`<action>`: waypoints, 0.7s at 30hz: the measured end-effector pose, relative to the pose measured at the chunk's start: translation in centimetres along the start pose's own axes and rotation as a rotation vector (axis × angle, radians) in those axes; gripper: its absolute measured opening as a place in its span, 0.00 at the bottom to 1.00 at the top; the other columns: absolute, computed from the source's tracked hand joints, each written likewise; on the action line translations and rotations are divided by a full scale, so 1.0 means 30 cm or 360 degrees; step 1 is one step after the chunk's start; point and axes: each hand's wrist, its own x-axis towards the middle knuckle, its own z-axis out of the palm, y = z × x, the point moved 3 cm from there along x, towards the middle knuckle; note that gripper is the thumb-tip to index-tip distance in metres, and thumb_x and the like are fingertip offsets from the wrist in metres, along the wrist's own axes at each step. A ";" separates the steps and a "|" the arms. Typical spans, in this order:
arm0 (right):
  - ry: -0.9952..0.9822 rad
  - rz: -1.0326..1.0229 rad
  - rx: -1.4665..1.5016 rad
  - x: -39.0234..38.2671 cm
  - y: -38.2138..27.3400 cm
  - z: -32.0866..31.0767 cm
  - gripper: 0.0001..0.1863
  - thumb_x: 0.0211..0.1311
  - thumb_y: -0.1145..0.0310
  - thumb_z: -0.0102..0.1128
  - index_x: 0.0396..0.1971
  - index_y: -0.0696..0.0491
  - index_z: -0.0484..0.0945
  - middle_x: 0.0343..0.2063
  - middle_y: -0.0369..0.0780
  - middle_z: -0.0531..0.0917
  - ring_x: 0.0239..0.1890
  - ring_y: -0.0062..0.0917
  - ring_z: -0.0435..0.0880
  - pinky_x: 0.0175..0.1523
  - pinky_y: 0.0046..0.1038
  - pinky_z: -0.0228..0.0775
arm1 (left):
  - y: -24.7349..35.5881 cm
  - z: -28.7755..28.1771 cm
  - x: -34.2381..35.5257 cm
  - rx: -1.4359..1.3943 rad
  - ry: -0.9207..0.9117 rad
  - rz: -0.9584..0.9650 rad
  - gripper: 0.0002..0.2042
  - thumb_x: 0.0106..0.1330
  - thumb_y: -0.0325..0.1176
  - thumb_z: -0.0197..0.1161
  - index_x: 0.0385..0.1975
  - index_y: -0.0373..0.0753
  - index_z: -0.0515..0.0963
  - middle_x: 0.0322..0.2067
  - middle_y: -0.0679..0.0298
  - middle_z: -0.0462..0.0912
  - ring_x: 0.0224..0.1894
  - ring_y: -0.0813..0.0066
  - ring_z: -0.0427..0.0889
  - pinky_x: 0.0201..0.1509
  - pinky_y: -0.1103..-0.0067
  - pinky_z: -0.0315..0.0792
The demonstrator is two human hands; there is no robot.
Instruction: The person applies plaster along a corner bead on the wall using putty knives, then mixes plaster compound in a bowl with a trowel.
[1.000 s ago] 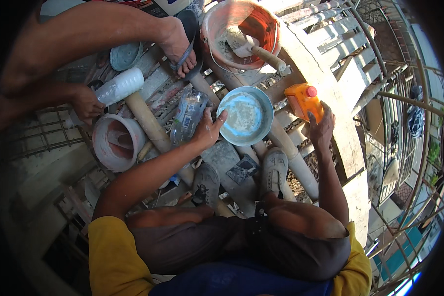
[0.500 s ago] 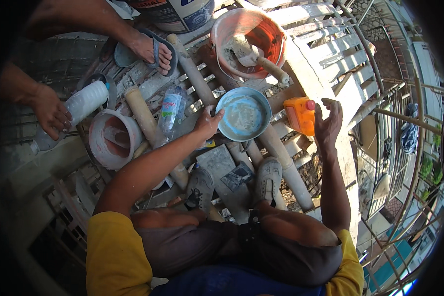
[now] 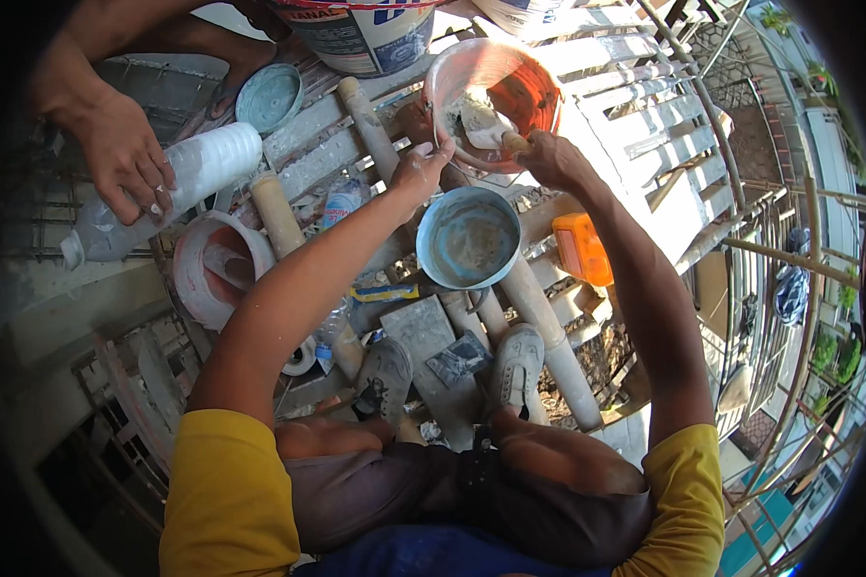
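Observation:
An orange bucket (image 3: 539, 96) stands ahead of me with pale grey mix inside. My left hand (image 3: 421, 175) is closed on its near left rim. My right hand (image 3: 554, 162) wraps round the wooden handle of a trowel, whose blade (image 3: 484, 125) rests in the mix. Just below my hands sits a blue round bowl (image 3: 468, 238), with grey residue over its bottom, and neither hand touches it. An orange plastic container (image 3: 582, 250) lies beside my right forearm. Partly behind my left forearm is a clear plastic bottle (image 3: 342, 204).
At left, a co-worker's hand (image 3: 130, 173) holds a large whitish plastic bottle (image 3: 216, 159). Near it are a small dirty pail (image 3: 188, 284) and a green bowl (image 3: 269, 96). A big tub (image 3: 361, 43) stands at the back. Bamboo poles (image 3: 366, 120) and slatted planks with gaps form the platform.
My left hand has let go of the blue bowl and moved up to the bucket. My right hand has left the orange container's side and gripped the trowel. The co-worker's sandalled foot has drawn back.

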 end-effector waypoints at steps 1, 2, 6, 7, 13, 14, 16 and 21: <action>0.0009 -0.0001 -0.0007 0.001 0.003 -0.024 0.22 0.61 0.55 0.50 0.41 0.59 0.78 0.28 0.53 0.83 0.35 0.50 0.82 0.42 0.44 0.73 | 0.032 0.026 0.021 -0.0219 -0.0111 -0.0125 0.29 0.67 0.52 0.55 0.55 0.31 0.68 0.53 0.51 0.74 0.55 0.60 0.74 0.62 0.66 0.65; -0.0068 0.0051 0.0039 -0.003 -0.019 -0.061 0.21 0.61 0.55 0.50 0.38 0.60 0.79 0.29 0.54 0.83 0.34 0.49 0.82 0.42 0.43 0.73 | 0.042 0.037 0.039 -0.0432 -0.0209 -0.0258 0.25 0.67 0.47 0.56 0.55 0.33 0.69 0.54 0.52 0.73 0.54 0.59 0.75 0.61 0.62 0.66; 0.0026 -0.0010 -0.0123 -0.047 0.010 -0.154 0.16 0.60 0.63 0.49 0.41 0.57 0.78 0.27 0.51 0.82 0.31 0.46 0.83 0.39 0.43 0.73 | 0.064 0.068 0.073 -0.0546 0.0011 -0.0338 0.20 0.66 0.27 0.57 0.55 0.34 0.60 0.52 0.53 0.70 0.49 0.59 0.76 0.53 0.61 0.77; 0.0270 -0.0096 -0.0222 -0.085 0.046 -0.166 0.14 0.59 0.67 0.49 0.42 0.56 0.77 0.26 0.50 0.82 0.30 0.45 0.82 0.37 0.43 0.73 | 0.062 0.101 0.067 -0.0553 -0.0016 -0.0334 0.20 0.66 0.27 0.57 0.55 0.34 0.60 0.52 0.53 0.70 0.49 0.59 0.76 0.53 0.61 0.77; 0.0517 -0.0190 -0.0291 -0.189 0.004 -0.216 0.11 0.60 0.70 0.52 0.41 0.57 0.75 0.30 0.52 0.81 0.32 0.45 0.81 0.35 0.42 0.71 | -0.023 0.070 0.094 -0.0488 -0.0072 0.0136 0.18 0.66 0.24 0.56 0.52 0.35 0.59 0.48 0.52 0.69 0.46 0.62 0.78 0.47 0.66 0.81; 0.0629 -0.0115 -0.0376 -0.207 0.047 -0.192 0.12 0.57 0.73 0.51 0.41 0.57 0.75 0.31 0.51 0.78 0.32 0.44 0.81 0.35 0.42 0.72 | -0.008 0.100 0.080 -0.0495 -0.0108 0.0144 0.18 0.66 0.24 0.56 0.52 0.35 0.59 0.48 0.52 0.69 0.46 0.62 0.78 0.47 0.66 0.81; 0.0726 0.0038 -0.0442 -0.238 0.078 -0.173 0.11 0.53 0.76 0.50 0.37 0.59 0.75 0.32 0.51 0.76 0.32 0.44 0.81 0.36 0.42 0.73 | 0.029 0.121 0.046 -0.0487 -0.0149 0.0244 0.17 0.65 0.23 0.57 0.50 0.34 0.60 0.47 0.52 0.70 0.45 0.64 0.78 0.46 0.69 0.82; 0.0627 0.0172 -0.0420 -0.214 0.063 -0.116 0.14 0.54 0.72 0.52 0.41 0.61 0.71 0.31 0.54 0.76 0.31 0.47 0.81 0.37 0.45 0.72 | -0.009 0.028 0.091 0.0227 -0.0063 0.0715 0.18 0.63 0.24 0.58 0.50 0.33 0.60 0.46 0.51 0.71 0.46 0.66 0.78 0.41 0.74 0.83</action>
